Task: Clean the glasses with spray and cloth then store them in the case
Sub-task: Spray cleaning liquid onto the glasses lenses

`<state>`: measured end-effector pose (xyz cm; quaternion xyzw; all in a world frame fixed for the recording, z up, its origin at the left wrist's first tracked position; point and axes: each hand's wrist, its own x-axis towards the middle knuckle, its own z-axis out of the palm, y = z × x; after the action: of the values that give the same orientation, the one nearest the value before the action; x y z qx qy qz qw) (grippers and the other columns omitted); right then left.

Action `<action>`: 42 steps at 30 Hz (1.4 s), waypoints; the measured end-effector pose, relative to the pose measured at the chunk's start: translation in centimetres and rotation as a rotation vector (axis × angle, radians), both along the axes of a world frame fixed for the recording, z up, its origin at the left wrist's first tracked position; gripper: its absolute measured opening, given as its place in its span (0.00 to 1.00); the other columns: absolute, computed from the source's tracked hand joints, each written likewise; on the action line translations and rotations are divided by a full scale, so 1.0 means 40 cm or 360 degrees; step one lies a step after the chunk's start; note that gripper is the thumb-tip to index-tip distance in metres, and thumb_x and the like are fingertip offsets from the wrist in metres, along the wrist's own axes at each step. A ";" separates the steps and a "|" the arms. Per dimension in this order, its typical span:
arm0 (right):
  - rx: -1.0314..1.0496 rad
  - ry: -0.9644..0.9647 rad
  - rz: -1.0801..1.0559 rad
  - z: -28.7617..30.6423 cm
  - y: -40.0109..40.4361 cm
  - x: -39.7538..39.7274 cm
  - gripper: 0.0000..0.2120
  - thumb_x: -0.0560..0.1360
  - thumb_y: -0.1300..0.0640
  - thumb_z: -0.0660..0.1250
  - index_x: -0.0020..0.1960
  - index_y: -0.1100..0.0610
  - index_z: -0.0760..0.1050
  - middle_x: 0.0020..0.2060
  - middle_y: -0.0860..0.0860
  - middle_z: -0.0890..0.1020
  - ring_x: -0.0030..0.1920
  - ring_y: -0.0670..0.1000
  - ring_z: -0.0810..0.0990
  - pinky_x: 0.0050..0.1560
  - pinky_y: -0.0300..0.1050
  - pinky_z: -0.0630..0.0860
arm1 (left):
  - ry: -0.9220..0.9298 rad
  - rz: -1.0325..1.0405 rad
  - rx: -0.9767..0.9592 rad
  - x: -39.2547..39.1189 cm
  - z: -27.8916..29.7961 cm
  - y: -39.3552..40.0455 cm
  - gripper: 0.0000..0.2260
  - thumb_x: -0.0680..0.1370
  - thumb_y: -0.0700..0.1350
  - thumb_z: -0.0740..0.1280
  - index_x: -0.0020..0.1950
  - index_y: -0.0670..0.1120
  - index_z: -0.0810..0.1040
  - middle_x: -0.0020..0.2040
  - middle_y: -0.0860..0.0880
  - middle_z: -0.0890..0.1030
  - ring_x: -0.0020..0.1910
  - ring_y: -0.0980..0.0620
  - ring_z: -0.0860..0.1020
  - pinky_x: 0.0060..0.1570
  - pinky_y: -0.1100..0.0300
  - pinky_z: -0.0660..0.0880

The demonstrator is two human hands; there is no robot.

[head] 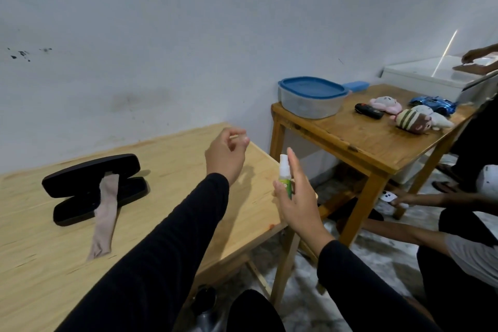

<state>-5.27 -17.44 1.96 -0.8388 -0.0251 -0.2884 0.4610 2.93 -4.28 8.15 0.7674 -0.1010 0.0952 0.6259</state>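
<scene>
A black glasses case (80, 178) lies open at the left of the light wooden table (40, 272). A beige cloth (106, 213) hangs out of the case and trails onto the table. No glasses are visible. My right hand (296, 197) is past the table's right edge and holds a small white and green spray bottle (285, 175) upright, fingers stretched up beside it. My left hand (226, 156) hovers over the table's far right corner with its fingers loosely curled and nothing visible in it.
A second wooden table (363, 140) stands to the right with a blue-lidded container (312, 97), a black remote (368, 111), plush toys (412, 120) and a blue toy car (433, 104). Other people (463, 224) sit at the right. A white chest (431, 78) stands behind.
</scene>
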 end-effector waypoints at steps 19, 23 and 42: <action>0.0085 -0.0008 -0.0026 -0.022 -0.028 0.005 0.31 0.76 0.62 0.63 0.61 0.28 0.56 0.52 0.57 0.77 0.42 0.50 0.79 0.45 0.49 0.79 | 0.0194 -0.0123 0.0580 -0.043 -0.186 -0.057 0.06 0.75 0.45 0.68 0.52 0.51 0.79 0.50 0.51 0.81 0.48 0.55 0.78 0.55 0.61 0.74; 0.0100 -0.0017 0.0000 -0.026 -0.029 0.001 0.22 0.79 0.59 0.61 0.61 0.35 0.58 0.41 0.46 0.75 0.34 0.41 0.77 0.36 0.33 0.74 | 0.0153 -0.0142 0.0636 -0.042 -0.191 -0.053 0.08 0.75 0.46 0.67 0.54 0.51 0.78 0.51 0.51 0.81 0.49 0.55 0.78 0.55 0.62 0.73; -0.0004 -0.0015 0.0032 0.003 0.023 0.031 0.15 0.81 0.51 0.55 0.64 0.37 0.57 0.43 0.48 0.76 0.39 0.46 0.75 0.43 0.45 0.72 | -0.0289 0.0150 0.1553 -0.027 -0.094 0.094 0.19 0.82 0.49 0.49 0.68 0.39 0.65 0.65 0.42 0.71 0.66 0.45 0.66 0.67 0.55 0.60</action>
<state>-4.01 -16.51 2.07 -0.8378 -0.0361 -0.2876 0.4627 1.85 -0.53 4.37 0.9632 -0.1530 0.1314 0.1776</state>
